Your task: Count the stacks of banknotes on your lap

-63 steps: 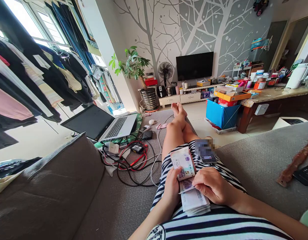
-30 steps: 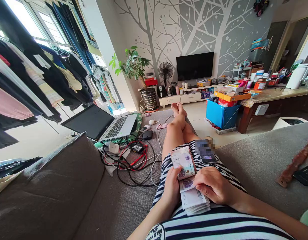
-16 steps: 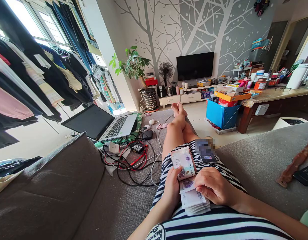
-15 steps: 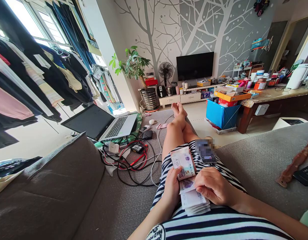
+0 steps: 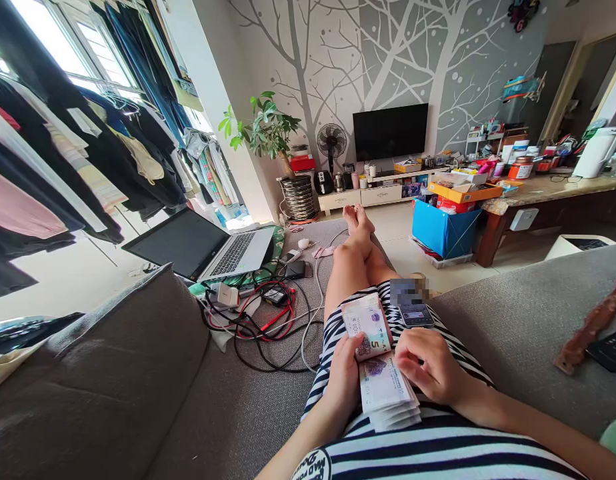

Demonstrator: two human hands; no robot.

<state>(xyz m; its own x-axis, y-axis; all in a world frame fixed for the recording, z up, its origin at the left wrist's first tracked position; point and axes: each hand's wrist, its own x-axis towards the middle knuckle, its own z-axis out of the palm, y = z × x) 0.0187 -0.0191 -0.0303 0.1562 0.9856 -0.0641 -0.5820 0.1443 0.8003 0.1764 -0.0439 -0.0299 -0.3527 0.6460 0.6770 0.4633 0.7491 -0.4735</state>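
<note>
On our striped lap, stack of banknotes (image 5: 385,393), our left hand (image 5: 344,377) gripping its far end, our right hand (image 5: 428,365) loosely curled beside it, phone (image 5: 414,313) just beyond, laptop (image 5: 208,245) far left.

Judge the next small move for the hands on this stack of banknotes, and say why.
Probably the right hand should come back onto the top note of the banknote stack and fold it up toward the raised notes pinned by the left hand: the right hand rests just beside the stack, with the flat pile exposed.
</note>
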